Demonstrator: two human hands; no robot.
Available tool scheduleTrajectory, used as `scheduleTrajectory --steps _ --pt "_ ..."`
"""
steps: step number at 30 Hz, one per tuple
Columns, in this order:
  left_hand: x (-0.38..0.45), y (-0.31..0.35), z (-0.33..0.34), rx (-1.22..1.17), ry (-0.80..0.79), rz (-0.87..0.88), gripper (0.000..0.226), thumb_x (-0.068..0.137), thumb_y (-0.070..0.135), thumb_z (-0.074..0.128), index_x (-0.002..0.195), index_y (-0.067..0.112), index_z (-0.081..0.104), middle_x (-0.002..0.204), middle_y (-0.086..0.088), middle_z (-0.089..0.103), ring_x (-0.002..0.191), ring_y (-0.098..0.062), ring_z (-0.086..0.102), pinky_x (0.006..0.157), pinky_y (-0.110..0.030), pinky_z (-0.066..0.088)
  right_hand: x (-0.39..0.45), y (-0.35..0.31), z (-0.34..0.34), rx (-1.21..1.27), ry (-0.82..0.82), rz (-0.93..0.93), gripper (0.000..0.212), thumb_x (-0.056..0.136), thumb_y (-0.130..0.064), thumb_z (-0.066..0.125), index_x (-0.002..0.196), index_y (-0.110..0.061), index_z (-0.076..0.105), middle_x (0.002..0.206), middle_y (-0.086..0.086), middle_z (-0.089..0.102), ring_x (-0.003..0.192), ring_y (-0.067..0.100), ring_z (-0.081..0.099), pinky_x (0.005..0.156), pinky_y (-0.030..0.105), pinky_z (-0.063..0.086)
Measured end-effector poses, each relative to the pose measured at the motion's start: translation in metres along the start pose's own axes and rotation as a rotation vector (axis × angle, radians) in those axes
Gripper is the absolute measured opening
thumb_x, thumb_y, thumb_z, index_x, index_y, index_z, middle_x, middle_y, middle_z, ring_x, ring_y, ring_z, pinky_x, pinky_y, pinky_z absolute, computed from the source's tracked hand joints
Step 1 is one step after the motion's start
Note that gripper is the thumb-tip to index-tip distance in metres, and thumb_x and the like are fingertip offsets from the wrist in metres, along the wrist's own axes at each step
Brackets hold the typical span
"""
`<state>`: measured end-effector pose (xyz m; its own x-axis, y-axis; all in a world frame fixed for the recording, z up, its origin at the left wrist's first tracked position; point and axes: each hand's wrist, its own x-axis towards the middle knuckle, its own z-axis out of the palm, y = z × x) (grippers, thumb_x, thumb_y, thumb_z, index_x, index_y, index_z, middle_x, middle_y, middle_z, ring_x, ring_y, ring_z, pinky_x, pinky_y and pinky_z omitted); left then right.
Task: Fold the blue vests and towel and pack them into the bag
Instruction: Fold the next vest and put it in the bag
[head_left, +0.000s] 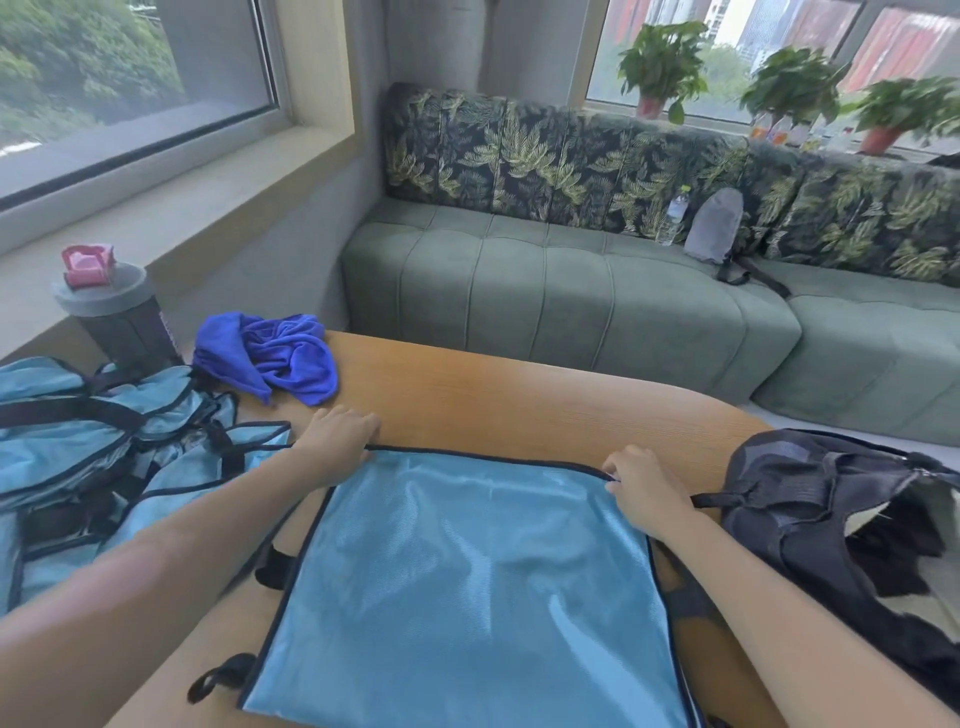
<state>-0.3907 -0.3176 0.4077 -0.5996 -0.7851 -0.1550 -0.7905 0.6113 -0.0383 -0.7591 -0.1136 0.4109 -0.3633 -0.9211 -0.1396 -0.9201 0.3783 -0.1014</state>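
On the wooden table (519, 395) directly before the person lies one light blue vest (467, 571), spread flat with its dark-trimmed far edge running between the two hands; black straps project from its left side and near corner. Left hand (337, 434) rests at the far left corner of that vest, fingers curled over the trim and gripping it; right hand (641, 486) sits at the far right corner, fingers bent and pinching the trim there; both forearms extend across the vest's side edges.

To the left, a heap of further light blue vests (104, 447) lies crumpled at the table's edge, black trim and straps tangled through it; it is apart from the flat vest, though just beside the left forearm. Beyond the heap, a royal blue towel (275, 358) lies bunched and unfolded on the table; a dark tumbler (122, 322) with a pink lid stands just left of it, behind the heap.

To the right, a black bag (831, 519) lies on the table, its mouth gaping open toward the right; one black strap reaches to just beside the right wrist; its contents cannot be made out.

Behind the table stands a green sofa (571, 296) with leaf-patterned back cushions; a clear bottle (674, 214) and a grey pouch (714, 226) lean against them; potted plants (795, 88) line the window sill above.
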Motion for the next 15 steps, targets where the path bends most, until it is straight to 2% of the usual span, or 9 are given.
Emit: scheduleTrajectory --steps 3,5,7,9,10,13,15 --pt "-0.003 -0.002 -0.02 -0.037 -0.034 0.04 0.017 0.097 0.026 0.063 0.113 0.019 0.062 0.114 -0.002 0.057 0.118 -0.025 0.052 0.095 -0.038 0.043 0.001 -0.003 -0.028 -0.007 -0.106 -0.003 0.009 0.096 -0.019 0.06 0.098 -0.025 0.066 0.109 -0.001 0.051 0.101 0.027 0.059 0.087 0.04 0.052" --pt "-0.013 -0.004 -0.043 -0.108 -0.032 0.083 0.016 0.096 0.025 0.066 0.109 0.015 0.064 0.11 -0.003 0.057 0.113 -0.024 0.055 0.091 -0.035 0.045 -0.004 -0.005 -0.052 0.033 -0.11 -0.023 0.01 0.094 -0.014 0.063 0.097 -0.022 0.068 0.104 -0.002 0.054 0.098 0.023 0.061 0.086 0.034 0.051" --pt "-0.025 -0.007 -0.07 -0.155 -0.032 0.105 0.015 0.094 0.023 0.068 0.106 0.014 0.064 0.103 -0.002 0.059 0.099 -0.021 0.058 0.079 -0.029 0.046 -0.013 -0.007 -0.081 0.093 -0.131 -0.024 0.008 0.094 -0.009 0.064 0.1 -0.011 0.068 0.098 0.002 0.059 0.081 0.017 0.061 0.073 0.028 0.049" --pt "-0.037 -0.01 -0.099 -0.216 -0.026 0.098 0.01 0.093 0.02 0.07 0.097 0.016 0.063 0.095 0.002 0.057 0.082 -0.016 0.057 0.059 -0.017 0.038 -0.023 -0.009 -0.112 0.235 -0.147 0.014 0.005 0.095 -0.004 0.064 0.096 -0.01 0.062 0.091 0.004 0.062 0.056 0.008 0.065 0.058 0.02 0.049" --pt "-0.04 -0.013 -0.113 -0.249 -0.004 0.09 0.012 0.092 0.02 0.072 0.091 0.019 0.06 0.092 0.003 0.06 0.078 -0.015 0.059 0.055 -0.015 0.035 -0.029 -0.01 -0.129 0.319 -0.142 0.038 0.009 0.095 -0.003 0.064 0.092 -0.01 0.06 0.09 0.004 0.061 0.052 0.007 0.067 0.056 0.018 0.049" --pt "-0.054 -0.018 -0.156 -0.385 0.084 0.058 0.013 0.086 0.013 0.075 0.086 0.016 0.063 0.076 0.004 0.071 0.064 -0.008 0.07 0.054 -0.014 0.04 -0.038 -0.014 -0.175 0.468 -0.015 0.064 0.012 0.095 0.001 0.064 0.086 -0.007 0.061 0.092 0.008 0.063 0.073 0.024 0.075 0.069 0.03 0.056" --pt "-0.063 -0.018 -0.185 -0.454 0.165 0.05 0.013 0.083 0.007 0.077 0.086 0.013 0.066 0.07 0.004 0.072 0.058 -0.006 0.069 0.061 -0.017 0.05 -0.043 -0.017 -0.201 0.519 0.117 0.037 0.01 0.095 0.003 0.062 0.087 -0.003 0.063 0.1 0.014 0.065 0.088 0.032 0.073 0.081 0.04 0.061"
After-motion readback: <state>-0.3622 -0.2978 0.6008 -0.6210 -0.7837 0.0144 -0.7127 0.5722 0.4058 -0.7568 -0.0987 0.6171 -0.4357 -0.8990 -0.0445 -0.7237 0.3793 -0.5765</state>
